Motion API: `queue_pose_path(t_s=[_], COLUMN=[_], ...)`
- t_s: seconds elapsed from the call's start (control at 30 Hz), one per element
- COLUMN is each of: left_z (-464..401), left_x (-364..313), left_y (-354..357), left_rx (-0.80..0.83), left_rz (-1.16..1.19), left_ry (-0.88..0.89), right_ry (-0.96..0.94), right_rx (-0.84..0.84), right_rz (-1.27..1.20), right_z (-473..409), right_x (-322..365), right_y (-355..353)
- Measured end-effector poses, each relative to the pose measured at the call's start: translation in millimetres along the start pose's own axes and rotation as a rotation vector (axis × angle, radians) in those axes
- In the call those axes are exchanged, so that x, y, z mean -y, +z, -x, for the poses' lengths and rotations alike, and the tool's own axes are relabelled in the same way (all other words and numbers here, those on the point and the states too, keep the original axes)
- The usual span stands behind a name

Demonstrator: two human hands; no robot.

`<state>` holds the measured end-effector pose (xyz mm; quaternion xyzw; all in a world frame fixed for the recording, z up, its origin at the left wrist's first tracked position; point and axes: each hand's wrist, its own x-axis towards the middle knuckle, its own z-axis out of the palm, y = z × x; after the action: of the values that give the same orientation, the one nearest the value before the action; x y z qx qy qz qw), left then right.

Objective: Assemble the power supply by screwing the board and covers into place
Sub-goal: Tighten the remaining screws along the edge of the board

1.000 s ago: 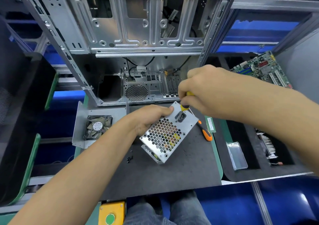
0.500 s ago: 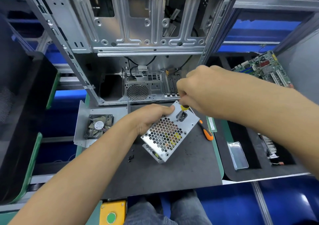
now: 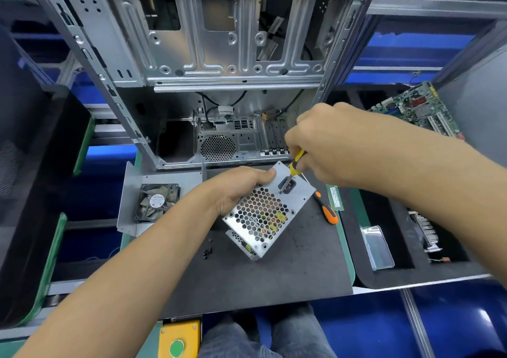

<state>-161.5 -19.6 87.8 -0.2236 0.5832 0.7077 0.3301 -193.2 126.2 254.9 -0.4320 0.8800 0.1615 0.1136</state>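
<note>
The silver power supply [image 3: 267,212] with a honeycomb grille stands tilted on the dark mat [image 3: 260,272]. My left hand [image 3: 238,187] grips its upper left side. My right hand [image 3: 318,149] holds a yellow-and-black screwdriver [image 3: 296,164], whose tip points down at the panel beside the black power socket [image 3: 287,186]. A few small black screws [image 3: 208,249] lie loose on the mat left of the unit.
An open computer case [image 3: 208,64] stands behind the mat. A metal cover with a fan [image 3: 156,201] lies to the left. An orange-handled screwdriver [image 3: 327,212] lies right of the unit. A motherboard [image 3: 417,110] and trays sit at the right.
My right hand has lifted a little, so more of the yellow screwdriver handle shows above the power supply. My left hand keeps its grip on the unit.
</note>
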Motion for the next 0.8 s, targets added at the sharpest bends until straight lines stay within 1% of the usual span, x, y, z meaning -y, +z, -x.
queue_pose_path(t_s=[0.17, 0.23, 0.27, 0.3, 0.33, 0.4, 0.47, 0.5, 0.57, 0.63, 0.67, 0.73, 0.8], left_z=[-1, 0, 0, 2, 4, 9, 16, 21, 31, 36, 36, 31, 26], left_x=[2, 3, 3, 3, 2, 3, 2, 1, -1, 3, 9, 28, 51], left_y=[-2, -2, -1, 0, 1, 6, 14, 19, 31, 44, 51, 64, 71], left_rx=[0.018, 0.047, 0.063, 0.069, 0.064, 0.059, 0.048, 0.031, 0.008, -0.032, -0.082, -0.185, -0.243], left_rz=[-0.052, -0.065, -0.075, -0.083, -0.089, -0.085, -0.135, -0.229, -0.502, -0.785, -0.939, -1.185, -1.345], left_ry=[0.033, 0.045, 0.053, 0.065, 0.078, 0.099, 0.143, 0.196, 0.321, 0.432, 0.476, 0.497, 0.488], right_ry=[0.031, 0.066, 0.090, 0.106, 0.114, 0.158, 0.269, 0.330, 0.418, 0.486, 0.519, 0.583, 0.630], right_rx=[0.008, 0.046, 0.054, 0.028, -0.036, -0.259, -0.435, -0.484, -0.545, -0.573, -0.568, -0.539, -0.504], right_rz=[-0.007, -0.090, -0.170, -0.256, -0.324, -0.440, -0.608, -0.709, -0.872, -1.039, -1.132, -1.264, -1.334], right_z=[2, 5, 8, 14, 21, 40, 61, 68, 73, 71, 68, 62, 53], right_x=[-3, -13, -22, -33, -45, -67, -83, -88, -92, -85, -79, -62, -45], right_y=[3, 6, 9, 12, 16, 26, 43, 56, 88, 119, 134, 164, 194])
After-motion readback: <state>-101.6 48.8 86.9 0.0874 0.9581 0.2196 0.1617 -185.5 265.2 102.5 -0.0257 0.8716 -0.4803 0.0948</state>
